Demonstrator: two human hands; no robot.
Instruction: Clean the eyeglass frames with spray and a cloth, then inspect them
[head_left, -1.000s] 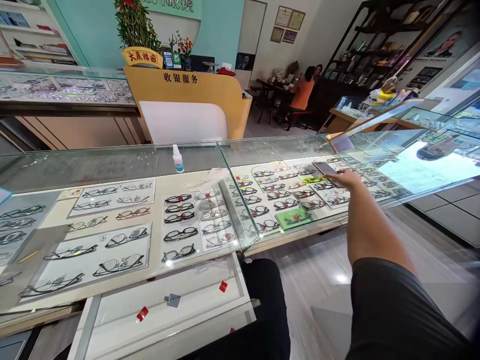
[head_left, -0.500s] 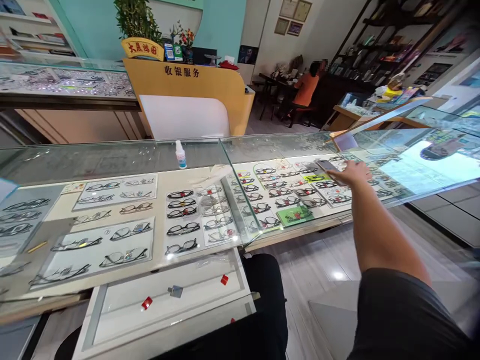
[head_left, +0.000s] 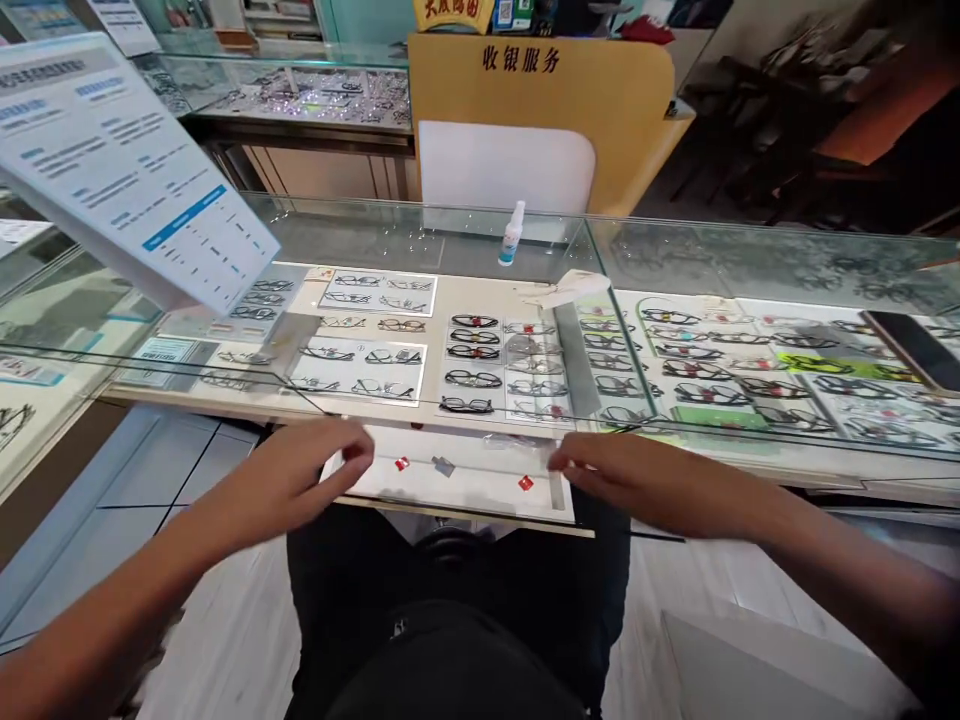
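My left hand (head_left: 319,468) is at the left end of a pulled-out white drawer (head_left: 472,505). Its fingers curl loosely, the thumb is apart from them, and nothing shows between them. Over the drawer's right end is my right hand (head_left: 619,478), fingers bent and thumb below, also with nothing visible in it. Whether either hand touches the drawer I cannot tell. Inside lie a red tag (head_left: 403,464), a grey tag (head_left: 443,466) and another red tag (head_left: 526,483). A phone (head_left: 916,350) rests on the glass counter at far right.
Under the glass top (head_left: 480,238) sit many eyeglasses (head_left: 472,379) in rows. On the glass stand a spray bottle (head_left: 511,238), a crumpled white cloth or tissue (head_left: 574,288) and a tilted printed sign (head_left: 127,170) at left. Beyond is a yellow service desk (head_left: 540,90).
My right hand has let go of the phone and come back left to the drawer. My left hand has entered the view. The camera has turned left and down.
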